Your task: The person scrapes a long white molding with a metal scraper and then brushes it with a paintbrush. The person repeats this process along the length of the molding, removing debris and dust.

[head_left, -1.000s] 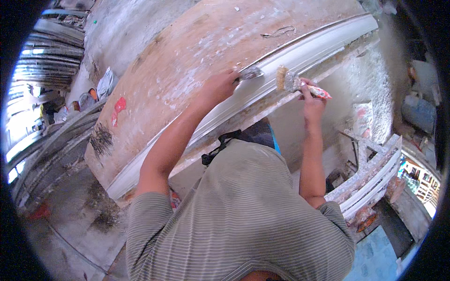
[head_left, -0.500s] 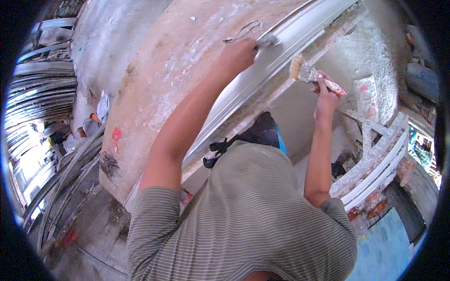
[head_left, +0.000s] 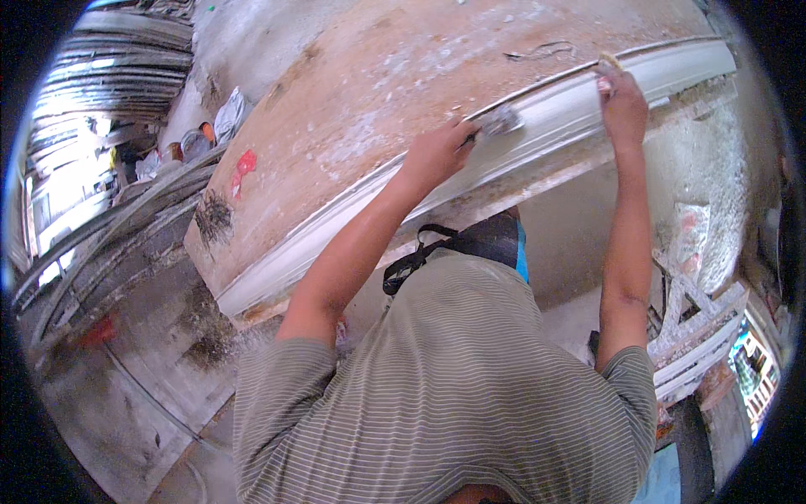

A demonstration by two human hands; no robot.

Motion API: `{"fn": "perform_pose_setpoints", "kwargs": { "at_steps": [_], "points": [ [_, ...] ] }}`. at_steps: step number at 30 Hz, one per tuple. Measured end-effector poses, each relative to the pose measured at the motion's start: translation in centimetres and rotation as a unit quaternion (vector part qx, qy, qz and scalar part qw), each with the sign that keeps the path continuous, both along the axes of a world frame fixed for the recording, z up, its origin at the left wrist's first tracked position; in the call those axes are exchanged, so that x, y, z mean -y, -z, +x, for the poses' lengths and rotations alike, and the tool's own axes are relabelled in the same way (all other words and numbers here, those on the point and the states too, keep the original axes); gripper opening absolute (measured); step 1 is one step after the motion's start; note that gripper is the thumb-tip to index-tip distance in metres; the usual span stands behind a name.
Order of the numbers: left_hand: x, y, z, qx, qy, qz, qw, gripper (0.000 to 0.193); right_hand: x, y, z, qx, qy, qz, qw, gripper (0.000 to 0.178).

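Note:
A long white moulding (head_left: 571,109) with ridges runs along the near edge of the worn tabletop (head_left: 353,118). My left hand (head_left: 439,153) is closed around a small scraper (head_left: 502,122), whose pale, smeared blade lies at the moulding's surface near its middle. Farther right, my right hand (head_left: 625,111) grips a paintbrush (head_left: 610,62) over the moulding's far edge. Only the tan bristle end and a bit of the handle show; the fingers hide the rest.
A dark wire-like strip (head_left: 541,53) and a red scrap (head_left: 243,168) lie on the tabletop. Stacks of long strips (head_left: 117,59) stand at the far left. Curved pale pieces (head_left: 688,344) rest at the right, near a rough white slab (head_left: 714,197).
My right hand has carried the paintbrush forward and up to the moulding. The view has turned, so the moulding lies flatter across it. My left hand still holds the scraper at the moulding.

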State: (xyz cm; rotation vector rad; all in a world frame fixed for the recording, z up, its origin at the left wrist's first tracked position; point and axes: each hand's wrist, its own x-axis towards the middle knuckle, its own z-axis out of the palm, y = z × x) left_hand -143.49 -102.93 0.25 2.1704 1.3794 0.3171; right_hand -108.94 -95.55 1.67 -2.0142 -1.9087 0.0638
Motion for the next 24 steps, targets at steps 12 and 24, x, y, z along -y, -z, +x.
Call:
{"fn": "perform_pose_setpoints", "kwargs": {
  "at_steps": [12,24],
  "points": [
    [29.8,-2.2,-42.6,0.086,-0.254,-0.160,0.950,0.032,13.9,1.2,-27.0,0.009,-0.033,0.045,0.998,0.027],
    [36.2,-1.2,-53.5,0.218,-0.369,-0.239,0.871,0.034,21.1,-2.6,-35.4,-0.491,0.000,-0.108,0.865,0.024]
  ]
}}
